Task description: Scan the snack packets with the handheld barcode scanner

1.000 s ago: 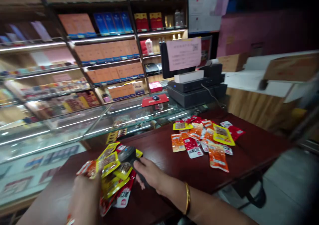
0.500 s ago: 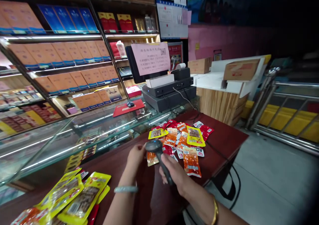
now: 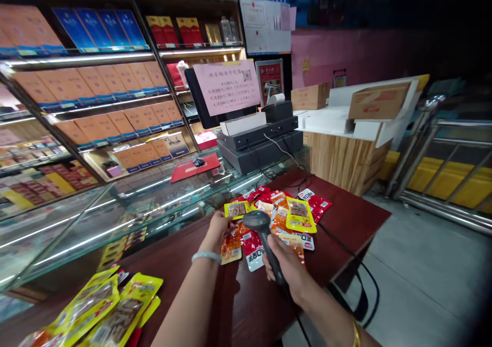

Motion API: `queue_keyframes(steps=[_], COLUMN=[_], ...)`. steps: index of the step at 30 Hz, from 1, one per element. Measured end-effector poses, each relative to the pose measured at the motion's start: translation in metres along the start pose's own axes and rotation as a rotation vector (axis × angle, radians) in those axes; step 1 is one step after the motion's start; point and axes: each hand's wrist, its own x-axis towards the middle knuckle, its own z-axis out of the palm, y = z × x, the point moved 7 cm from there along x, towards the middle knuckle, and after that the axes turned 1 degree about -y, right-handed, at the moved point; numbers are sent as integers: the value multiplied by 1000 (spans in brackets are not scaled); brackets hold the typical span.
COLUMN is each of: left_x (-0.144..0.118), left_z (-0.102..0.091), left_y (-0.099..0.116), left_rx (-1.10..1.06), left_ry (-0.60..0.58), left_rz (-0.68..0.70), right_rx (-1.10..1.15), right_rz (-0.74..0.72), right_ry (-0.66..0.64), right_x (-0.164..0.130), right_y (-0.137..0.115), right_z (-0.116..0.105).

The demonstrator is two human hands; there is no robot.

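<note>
Two hands work: right hand (image 3: 286, 267) grips scanner (image 3: 258, 221), left hand (image 3: 220, 229) touches orange packet (image 3: 231, 247).

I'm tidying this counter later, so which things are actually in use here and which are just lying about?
In use: barcode scanner in the right hand; orange packet under the left hand; far snack pile.
Lying about: yellow packets, red mouse mat, till, cardboard boxes.

On the table (image 3: 346, 219) ahead of me a heap of snack packets (image 3: 284, 213) lies to the right; a second pile (image 3: 103, 311) lies at the near left. Behind both runs the glass counter (image 3: 115, 208), bearing the register (image 3: 261, 137) at its right end, shelves (image 3: 96, 80) behind it.
</note>
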Motion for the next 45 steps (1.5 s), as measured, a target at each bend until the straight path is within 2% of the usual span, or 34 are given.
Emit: queue_keyframes(steps=[3, 8, 15, 24, 27, 32, 35, 40, 45], left_x=[-17, -59, -129, -192, -206, -225, -229, -230, -231], left_z=[-10, -42, -100, -169, -191, -223, -238, -270, -318], left_y=[-3, -5, -14, -48, -55, -56, -63, -75, -78], left_rx=[-69, -234, -390, -529, -535, -549, -575, -628, -652], left_ry=[1, 42, 116, 355, 404, 441, 471, 577, 700], left_rz=[-35, 47, 148, 163, 174, 287, 269, 109, 101], right_rx=[-22, -25, -57, -161, -184, -204, -212, -206, -186], right_rz=[-6, -6, 7, 24, 44, 99, 132, 185, 217], right_ry=[-16, -65, -192, -406, -461, -537, -567, -553, -541], right_x=[-4, -13, -38, -78, -84, -88, -89, -85, -73], right_y=[-1, 2, 14, 34, 51, 83, 100, 116, 122], right_z=[5, 28, 78, 147, 167, 196, 210, 220, 219])
